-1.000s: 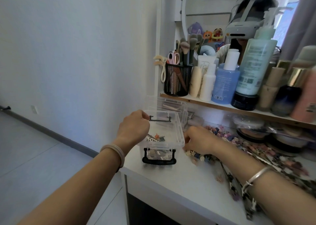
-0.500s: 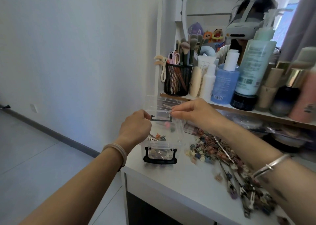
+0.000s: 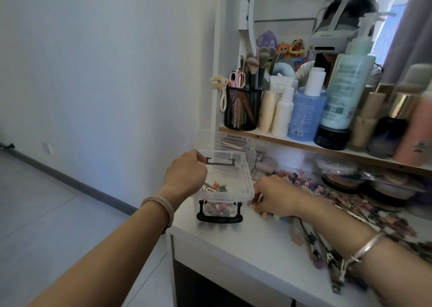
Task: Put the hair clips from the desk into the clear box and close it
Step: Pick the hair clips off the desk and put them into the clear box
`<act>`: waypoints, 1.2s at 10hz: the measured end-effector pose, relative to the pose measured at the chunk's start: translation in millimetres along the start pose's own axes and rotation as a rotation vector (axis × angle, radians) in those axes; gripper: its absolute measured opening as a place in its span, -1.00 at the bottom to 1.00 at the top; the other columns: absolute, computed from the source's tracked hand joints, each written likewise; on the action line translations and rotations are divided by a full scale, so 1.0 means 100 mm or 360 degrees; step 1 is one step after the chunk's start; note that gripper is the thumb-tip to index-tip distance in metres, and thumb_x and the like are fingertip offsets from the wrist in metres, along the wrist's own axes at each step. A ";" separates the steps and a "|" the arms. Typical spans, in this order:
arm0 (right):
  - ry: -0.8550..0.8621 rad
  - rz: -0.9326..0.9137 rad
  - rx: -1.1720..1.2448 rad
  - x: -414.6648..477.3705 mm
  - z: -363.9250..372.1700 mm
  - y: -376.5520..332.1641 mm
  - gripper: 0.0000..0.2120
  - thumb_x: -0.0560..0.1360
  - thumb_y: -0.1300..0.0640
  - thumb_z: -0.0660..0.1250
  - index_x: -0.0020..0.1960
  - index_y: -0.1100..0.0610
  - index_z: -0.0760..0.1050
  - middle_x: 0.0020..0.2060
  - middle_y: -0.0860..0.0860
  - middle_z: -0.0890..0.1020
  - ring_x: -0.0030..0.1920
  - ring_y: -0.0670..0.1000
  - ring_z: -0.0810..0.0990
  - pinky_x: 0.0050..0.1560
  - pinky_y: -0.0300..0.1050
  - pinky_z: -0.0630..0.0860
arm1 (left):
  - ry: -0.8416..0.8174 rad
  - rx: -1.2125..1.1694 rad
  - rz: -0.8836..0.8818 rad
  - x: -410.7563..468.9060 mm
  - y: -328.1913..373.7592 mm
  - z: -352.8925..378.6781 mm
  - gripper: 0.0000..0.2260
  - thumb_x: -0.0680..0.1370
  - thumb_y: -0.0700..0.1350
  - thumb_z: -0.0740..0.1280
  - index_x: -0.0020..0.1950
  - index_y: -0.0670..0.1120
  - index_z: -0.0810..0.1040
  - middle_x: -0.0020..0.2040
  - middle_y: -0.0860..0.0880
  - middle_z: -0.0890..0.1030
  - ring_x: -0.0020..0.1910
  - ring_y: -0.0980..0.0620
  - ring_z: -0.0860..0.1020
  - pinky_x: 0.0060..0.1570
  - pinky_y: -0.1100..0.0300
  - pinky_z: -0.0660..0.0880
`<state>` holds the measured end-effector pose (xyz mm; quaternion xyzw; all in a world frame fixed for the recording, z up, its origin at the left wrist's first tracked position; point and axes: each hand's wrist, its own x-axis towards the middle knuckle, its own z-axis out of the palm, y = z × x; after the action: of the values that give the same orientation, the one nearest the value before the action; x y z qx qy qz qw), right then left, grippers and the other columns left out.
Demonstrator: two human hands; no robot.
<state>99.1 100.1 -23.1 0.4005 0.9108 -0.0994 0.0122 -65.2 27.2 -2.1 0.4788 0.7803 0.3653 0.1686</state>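
Note:
The clear box (image 3: 243,191) stands open at the desk's left corner, with black latches at its front and back ends. Several small hair clips (image 3: 218,187) lie inside it. My left hand (image 3: 187,173) grips the box's far left rim. Just right of the box, my right hand (image 3: 275,195) is down on the desk with its fingers curled around small clips at the edge of the pile. More little flower clips (image 3: 295,178) lie behind that hand. Long clips (image 3: 327,255) are spread under my right forearm.
A clear lid or a second clear case (image 3: 230,141) stands right behind the box. A shelf (image 3: 292,142) above holds a black mesh brush cup (image 3: 242,109) and several bottles. Compacts (image 3: 339,178) sit under the shelf. The desk's left edge (image 3: 184,232) drops to the floor.
My right hand has come down from above the box to the clip pile on the desk. My left hand has stayed on the box rim.

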 end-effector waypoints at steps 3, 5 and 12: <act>0.0779 0.0045 0.0702 0.00 -0.25 -0.01 -0.82 0.46 0.24 0.37 0.05 0.12 0.61 -0.13 -0.06 0.61 -0.22 -0.20 0.50 -0.12 -0.41 0.39 | -0.0006 -0.0008 0.0013 -0.03 0.01 0.01 -0.68 0.55 -0.26 0.07 0.23 -0.07 0.47 0.25 -0.10 0.52 0.16 -0.15 0.50 0.22 0.00 0.44; 0.0576 0.0007 0.0790 0.03 -0.39 -0.03 -0.70 0.47 0.14 0.36 0.21 0.07 0.54 0.04 -0.07 0.59 0.04 -0.12 0.52 0.02 -0.31 0.42 | -0.0042 -0.0004 0.0037 -0.06 0.05 0.04 -0.68 0.55 -0.26 0.07 0.24 -0.09 0.46 0.23 -0.11 0.51 0.14 -0.14 0.51 0.19 0.00 0.46; 0.0704 0.0126 0.0666 0.04 -0.24 0.11 -0.83 0.45 0.24 0.38 0.02 0.13 0.63 -0.07 -0.03 0.67 -0.11 -0.10 0.58 -0.07 -0.34 0.46 | -0.0020 0.0048 0.0055 -0.07 0.06 0.03 -0.67 0.55 -0.26 0.07 0.24 -0.08 0.47 0.26 -0.10 0.50 0.15 -0.15 0.50 0.21 0.00 0.44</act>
<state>105.9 114.2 -2.3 0.4413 0.8348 -0.1948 -0.2652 -56.1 24.3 -0.7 0.4971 0.7762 0.3533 0.1600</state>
